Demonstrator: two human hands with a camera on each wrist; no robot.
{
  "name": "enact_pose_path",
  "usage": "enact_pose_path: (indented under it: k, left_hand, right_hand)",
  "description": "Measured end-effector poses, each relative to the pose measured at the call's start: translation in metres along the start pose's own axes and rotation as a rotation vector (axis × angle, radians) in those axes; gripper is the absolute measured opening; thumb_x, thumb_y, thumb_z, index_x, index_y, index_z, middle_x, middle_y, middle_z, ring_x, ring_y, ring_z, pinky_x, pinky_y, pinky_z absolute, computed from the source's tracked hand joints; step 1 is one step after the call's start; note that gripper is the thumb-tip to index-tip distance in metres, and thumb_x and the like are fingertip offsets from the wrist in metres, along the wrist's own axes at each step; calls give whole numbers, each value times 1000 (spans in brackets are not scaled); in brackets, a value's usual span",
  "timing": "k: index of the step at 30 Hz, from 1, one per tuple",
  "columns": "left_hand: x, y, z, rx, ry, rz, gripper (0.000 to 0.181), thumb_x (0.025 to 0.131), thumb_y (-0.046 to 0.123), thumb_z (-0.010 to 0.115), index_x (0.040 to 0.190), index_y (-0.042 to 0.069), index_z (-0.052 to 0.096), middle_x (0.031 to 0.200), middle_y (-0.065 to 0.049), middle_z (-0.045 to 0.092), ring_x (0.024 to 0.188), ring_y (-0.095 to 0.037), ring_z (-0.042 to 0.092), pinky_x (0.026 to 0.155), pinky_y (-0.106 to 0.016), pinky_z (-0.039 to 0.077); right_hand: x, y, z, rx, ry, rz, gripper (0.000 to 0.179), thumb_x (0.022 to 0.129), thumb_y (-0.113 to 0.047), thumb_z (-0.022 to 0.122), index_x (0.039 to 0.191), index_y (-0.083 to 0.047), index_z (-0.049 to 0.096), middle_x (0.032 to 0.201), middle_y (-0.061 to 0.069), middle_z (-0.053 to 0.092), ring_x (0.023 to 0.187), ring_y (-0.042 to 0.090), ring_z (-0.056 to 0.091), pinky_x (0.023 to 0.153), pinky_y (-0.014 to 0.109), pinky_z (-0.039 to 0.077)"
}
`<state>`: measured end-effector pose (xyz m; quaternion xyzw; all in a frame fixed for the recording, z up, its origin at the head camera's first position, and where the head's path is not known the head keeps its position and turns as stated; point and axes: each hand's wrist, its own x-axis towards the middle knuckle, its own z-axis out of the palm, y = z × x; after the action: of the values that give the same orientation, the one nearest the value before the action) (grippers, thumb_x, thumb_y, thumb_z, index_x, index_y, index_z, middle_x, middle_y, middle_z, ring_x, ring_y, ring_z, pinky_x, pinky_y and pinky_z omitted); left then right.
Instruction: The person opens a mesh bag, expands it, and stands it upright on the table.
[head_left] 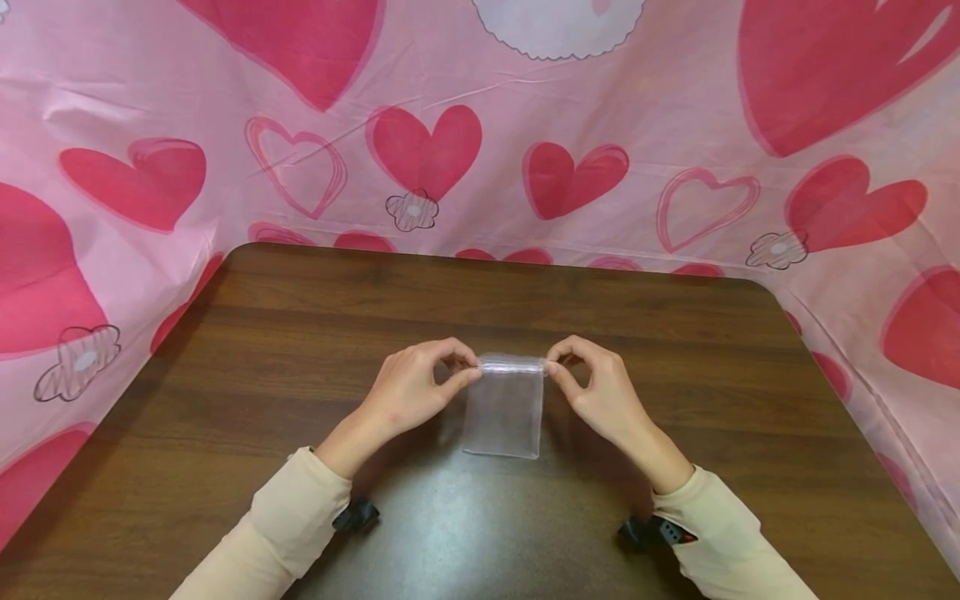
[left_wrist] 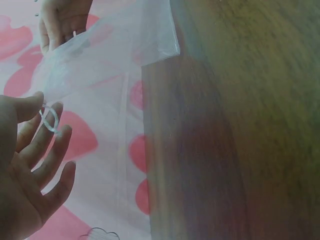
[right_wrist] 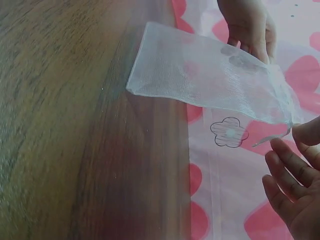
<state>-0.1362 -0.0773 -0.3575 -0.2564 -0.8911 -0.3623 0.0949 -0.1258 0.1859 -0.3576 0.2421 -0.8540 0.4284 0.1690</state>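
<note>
A small sheer white organza drawstring pouch [head_left: 504, 412] hangs flat between the two hands, its gathered top edge uppermost. My left hand [head_left: 416, 383] pinches the left top corner between thumb and forefinger. At the opposite corner my right hand [head_left: 600, 387] pinches in the same way. In the left wrist view a white cord loop [left_wrist: 49, 119] hangs by the left fingertips. A cord end [right_wrist: 270, 138] trails beside the right fingers in the right wrist view. The pouch looks thin, and the backdrop shows through it.
A dark brown wooden table [head_left: 300, 317] lies beneath the hands. Pink cloth [head_left: 495, 83] printed with red hearts stands behind it and along both sides. Both forearms wear cream sleeves [head_left: 300, 508], with a small black device [head_left: 356, 516] at each wrist.
</note>
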Motion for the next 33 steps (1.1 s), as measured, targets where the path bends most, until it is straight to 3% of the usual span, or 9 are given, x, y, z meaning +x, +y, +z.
enact_pose_path:
  k: [11, 17, 24, 33]
  left_hand:
    - [0, 3, 2, -24, 18, -15, 5, 92, 27, 72, 94, 25, 69, 83, 15, 65, 65, -7, 54, 63, -30, 43]
    - [0, 3, 3, -23, 34, -5, 5, 93, 28, 71, 94, 24, 68, 83, 15, 66, 62, -7, 52, 61, -30, 42]
    - [0, 4, 3, -8, 54, 10, 5, 92, 27, 72, 93, 24, 68, 83, 14, 66, 60, -2, 49, 60, -30, 42]
    - [-1, 4, 4, 34, -4, -8, 6, 95, 29, 68, 95, 24, 65, 87, 14, 67, 74, -5, 58, 68, -34, 46]
  right_hand:
    - [-3, -1, 3, 139, -36, 130, 6, 90, -6, 71, 95, -8, 68, 90, 0, 69, 83, 13, 64, 76, 28, 50]
    - [-3, -1, 4, 211, -40, 130, 5, 93, -6, 67, 96, -2, 67, 95, 3, 69, 89, 17, 64, 83, 26, 50]
    - [-3, -1, 6, 243, -16, 124, 6, 93, -5, 68, 94, 0, 67, 94, 5, 69, 89, 11, 63, 82, 24, 49]
    - [-3, -2, 5, 273, 20, 136, 8, 91, 2, 67, 86, -3, 64, 91, 7, 67, 88, 13, 62, 82, 22, 48]
